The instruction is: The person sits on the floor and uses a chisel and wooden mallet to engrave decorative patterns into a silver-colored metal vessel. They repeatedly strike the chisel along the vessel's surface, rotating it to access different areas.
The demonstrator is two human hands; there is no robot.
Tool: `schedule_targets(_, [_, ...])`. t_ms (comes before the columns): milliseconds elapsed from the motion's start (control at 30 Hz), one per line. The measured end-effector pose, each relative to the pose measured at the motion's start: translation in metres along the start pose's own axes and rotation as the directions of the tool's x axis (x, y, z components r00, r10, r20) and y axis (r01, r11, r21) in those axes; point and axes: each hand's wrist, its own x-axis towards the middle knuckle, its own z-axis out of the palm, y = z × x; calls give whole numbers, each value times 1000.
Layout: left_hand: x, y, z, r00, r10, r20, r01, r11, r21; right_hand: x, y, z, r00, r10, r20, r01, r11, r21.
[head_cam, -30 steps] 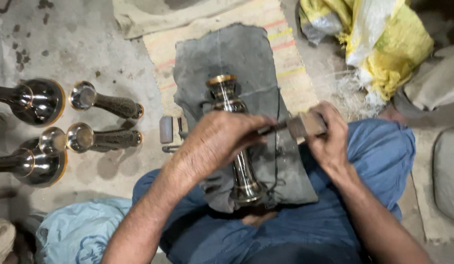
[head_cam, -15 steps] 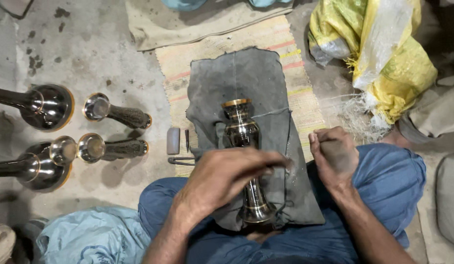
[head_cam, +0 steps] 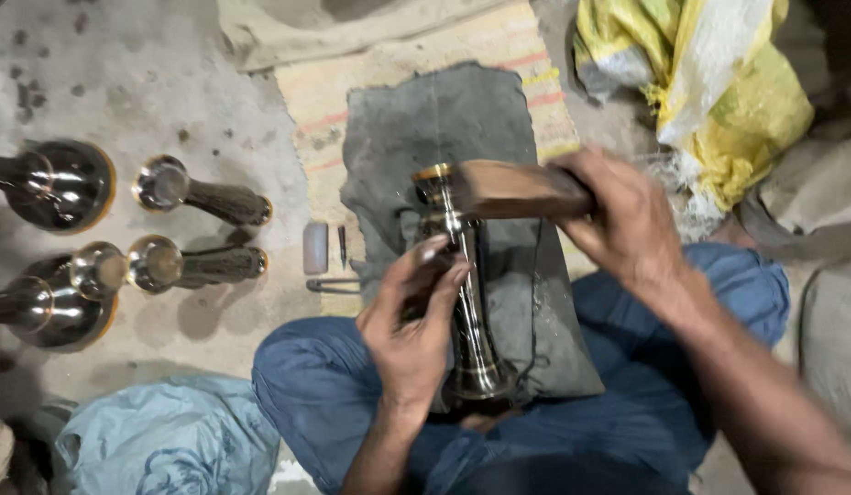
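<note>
The tall, polished dark metal stem with a brass-coloured top rim point(head_cam: 462, 302) lies lengthwise on a dark grey cloth point(head_cam: 444, 128) spread over our lap, its rim toward 12 o'clock and its flared foot toward 6 o'clock. Our left hand point(head_cam: 411, 321) is at 9 o'clock of the stem, fingers curled against its upper shaft and grasping it. Our right hand point(head_cam: 627, 225), at 2 o'clock of the stem, is clenched around a brown wooden block point(head_cam: 512, 188), whose free end sits at the stem's rim; we cannot tell whether the two touch, since the block is blurred. The cloth rests on a striped tan woven mat point(head_cam: 352, 101) on the grey concrete floor point(head_cam: 123, 82).

At 9 o'clock of the mat lie a small pale rectangular block point(head_cam: 314, 247), a short dark pointed tool point(head_cam: 342, 246) and a thin dark metal rod point(head_cam: 334, 285). Farther toward 9 o'clock lie two shiny cup-ended pieces with dark ribbed shafts point(head_cam: 201, 192) and two large polished bell-shaped metal pieces point(head_cam: 59, 183). A yellow and white plastic sack point(head_cam: 719, 82) sits at 1 o'clock, and a pale blue bundle of fabric point(head_cam: 169, 440) at 7 o'clock.
</note>
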Motion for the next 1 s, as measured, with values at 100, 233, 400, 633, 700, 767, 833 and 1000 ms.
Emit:
schedule_targets(100, [-3,-7,7,999,47,7,-47,992,114,22,-10,-16,981,-182,68,191,967,-171])
schedule_targets(233, [-8,-8,11,1000,4,-29,-4,1000,2,31,-24,-41,954,-276,120,300,901,-315])
schedule_targets(400, [-17,-9,16,989,149,2,-147,972,183,31,-30,-54,950,-262,170,297,926,-234])
schedule_targets(633, [-21,-1,19,987,153,53,-161,955,248,17,-41,-72,922,-376,97,374,792,-483])
schedule_targets(700, [-25,3,22,975,212,70,-223,928,300,13,-45,-79,940,-318,121,336,815,-471])
schedule_targets(767, [-33,6,23,972,221,87,-237,916,323,10,-48,-85,960,-219,174,270,888,-372])
schedule_targets(833, [-40,5,23,972,221,86,-237,909,343,2,-53,-91,937,-291,192,348,799,-491])
schedule_targets(1000, [-44,5,29,983,184,-19,-164,914,370,-2,-58,-103,902,-400,164,418,712,-563])
